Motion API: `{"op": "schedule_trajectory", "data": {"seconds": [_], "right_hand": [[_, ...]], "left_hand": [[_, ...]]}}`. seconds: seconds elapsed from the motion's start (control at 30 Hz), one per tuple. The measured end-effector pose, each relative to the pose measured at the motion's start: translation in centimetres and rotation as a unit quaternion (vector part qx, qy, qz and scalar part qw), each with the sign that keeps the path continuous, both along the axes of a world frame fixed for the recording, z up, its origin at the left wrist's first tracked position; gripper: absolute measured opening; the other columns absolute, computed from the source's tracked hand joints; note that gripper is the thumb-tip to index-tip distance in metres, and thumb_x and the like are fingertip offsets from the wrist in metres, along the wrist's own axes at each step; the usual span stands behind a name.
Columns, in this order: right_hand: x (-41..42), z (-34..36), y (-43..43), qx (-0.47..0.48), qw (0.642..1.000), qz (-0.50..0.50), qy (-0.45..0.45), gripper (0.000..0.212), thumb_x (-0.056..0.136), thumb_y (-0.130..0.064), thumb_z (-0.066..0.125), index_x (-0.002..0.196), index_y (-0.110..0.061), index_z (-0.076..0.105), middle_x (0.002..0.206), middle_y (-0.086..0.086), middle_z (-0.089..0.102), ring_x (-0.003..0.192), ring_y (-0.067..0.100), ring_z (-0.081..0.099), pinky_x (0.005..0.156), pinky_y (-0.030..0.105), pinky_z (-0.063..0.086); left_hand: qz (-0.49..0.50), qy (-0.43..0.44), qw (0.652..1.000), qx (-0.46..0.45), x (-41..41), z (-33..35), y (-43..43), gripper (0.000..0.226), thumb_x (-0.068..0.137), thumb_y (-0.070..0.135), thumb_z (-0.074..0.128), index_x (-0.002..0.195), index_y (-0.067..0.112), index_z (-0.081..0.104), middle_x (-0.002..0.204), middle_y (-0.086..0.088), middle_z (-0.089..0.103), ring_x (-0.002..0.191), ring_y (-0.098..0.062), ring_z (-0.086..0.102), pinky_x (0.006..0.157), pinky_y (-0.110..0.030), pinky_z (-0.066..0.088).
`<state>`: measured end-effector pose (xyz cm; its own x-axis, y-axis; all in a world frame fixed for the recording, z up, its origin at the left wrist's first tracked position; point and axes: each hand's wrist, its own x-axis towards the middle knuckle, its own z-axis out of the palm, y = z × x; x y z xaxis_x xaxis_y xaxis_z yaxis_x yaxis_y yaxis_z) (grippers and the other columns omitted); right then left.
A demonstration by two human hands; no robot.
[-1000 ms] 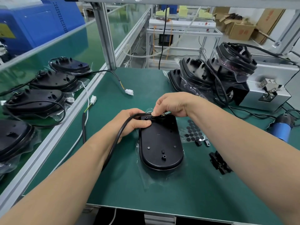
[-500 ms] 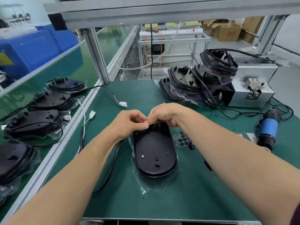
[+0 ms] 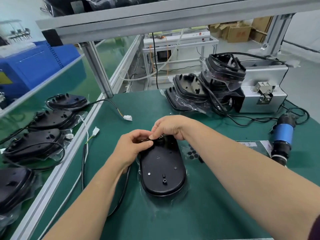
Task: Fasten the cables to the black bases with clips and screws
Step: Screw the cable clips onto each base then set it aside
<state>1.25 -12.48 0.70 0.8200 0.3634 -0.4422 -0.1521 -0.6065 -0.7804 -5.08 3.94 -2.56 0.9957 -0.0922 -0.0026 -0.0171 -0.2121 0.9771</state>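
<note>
A green-matted workbench (image 3: 216, 213) framed in aluminium rail fills the lower view, with a second green surface (image 3: 57, 94) alongside it on the left. On that left surface lies a row of finished black oval bases (image 3: 50, 118), each with cable looped round it. At the bench's far right, a leaning stack of black bases in clear plastic wrap (image 3: 207, 87) rests against a silver metal box (image 3: 265, 90). Nearer, on the right edge, lies a blue-bodied cylindrical power tool (image 3: 283, 135).

In the middle of the bench, flat on a clear plastic sheet, sits the black oval plastic base (image 3: 161, 170), its studded underside up. A black round cable (image 3: 123, 186) runs from its far end, under the left wrist, and curves down the mat to the left of the base.

The left hand (image 3: 133, 146) is curled at the base's far left corner, thumb and forefinger pinched on the cable where it meets the base. The right hand (image 3: 170, 127) is bunched just above it, fingertips touching the left thumb and pressed down at the same spot; it seems to hold something small and dark, though the fingers hide it.

Just right of the base, small black round pads (image 3: 193, 152) are scattered on the mat. Two white plug connectors (image 3: 127, 117) lie well apart from the base, toward the left rail.
</note>
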Motion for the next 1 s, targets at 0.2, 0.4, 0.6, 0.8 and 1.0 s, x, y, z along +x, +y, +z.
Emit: {"op": "schedule_trajectory", "data": {"seconds": [0.2, 0.4, 0.6, 0.8, 1.0], "right_hand": [[0.1, -0.7, -0.4, -0.005, 0.999, -0.024, -0.026, 0.023, 0.078, -0.026, 0.082, 0.091, -0.020, 0.065, 0.112, 0.006, 0.068, 0.115, 0.027, 0.057, 0.098, 0.037, 0.045], [0.0, -1.5, -1.1, 0.058, 0.997, -0.057, -0.021, 0.046, 0.075, -0.023, 0.085, 0.112, -0.022, 0.059, 0.126, 0.008, 0.063, 0.121, 0.022, 0.053, 0.104, 0.035, 0.041], [-0.2, -1.4, -1.3, 0.065, 0.997, -0.050, 0.002, 0.066, 0.062, -0.035, 0.088, 0.121, -0.023, 0.059, 0.131, 0.007, 0.063, 0.130, 0.026, 0.053, 0.116, 0.046, 0.035], [-2.1, 1.2, -4.3, 0.148, 0.967, -0.178, -0.107, 0.040, 0.086, -0.034, 0.077, 0.119, -0.015, 0.062, 0.122, 0.004, 0.065, 0.120, 0.022, 0.059, 0.108, 0.042, 0.045], [-8.3, 2.1, -20.5, -0.337, 0.836, -0.344, -0.264, 0.076, 0.081, -0.075, 0.048, 0.088, 0.001, 0.056, 0.092, 0.027, 0.062, 0.080, 0.040, 0.061, 0.067, 0.045, 0.054]], "left_hand": [[0.039, -0.004, 0.999, -0.002, 0.2, -0.3, -0.4, 0.021, 0.073, -0.007, 0.077, 0.089, 0.002, 0.067, 0.085, -0.007, 0.072, 0.076, -0.011, 0.064, 0.071, -0.016, 0.052], [0.057, -0.008, 0.998, -0.002, 0.1, -0.5, -0.9, 0.014, 0.075, 0.001, 0.079, 0.084, 0.005, 0.070, 0.079, -0.006, 0.070, 0.070, -0.010, 0.062, 0.068, -0.017, 0.051], [0.054, -0.004, 0.998, 0.014, 0.2, -0.5, -0.8, 0.013, 0.077, 0.001, 0.078, 0.088, 0.002, 0.070, 0.081, -0.007, 0.069, 0.070, -0.011, 0.061, 0.068, -0.016, 0.051], [0.057, 0.011, 0.998, -0.006, 0.3, -0.8, -0.7, 0.015, 0.077, 0.003, 0.078, 0.088, -0.001, 0.069, 0.081, -0.008, 0.068, 0.070, -0.013, 0.060, 0.066, -0.018, 0.051], [0.054, 0.008, 0.998, 0.000, 0.5, -1.2, -0.4, 0.012, 0.077, 0.005, 0.079, 0.086, 0.006, 0.070, 0.079, -0.001, 0.069, 0.067, -0.007, 0.060, 0.064, -0.016, 0.049]]}}
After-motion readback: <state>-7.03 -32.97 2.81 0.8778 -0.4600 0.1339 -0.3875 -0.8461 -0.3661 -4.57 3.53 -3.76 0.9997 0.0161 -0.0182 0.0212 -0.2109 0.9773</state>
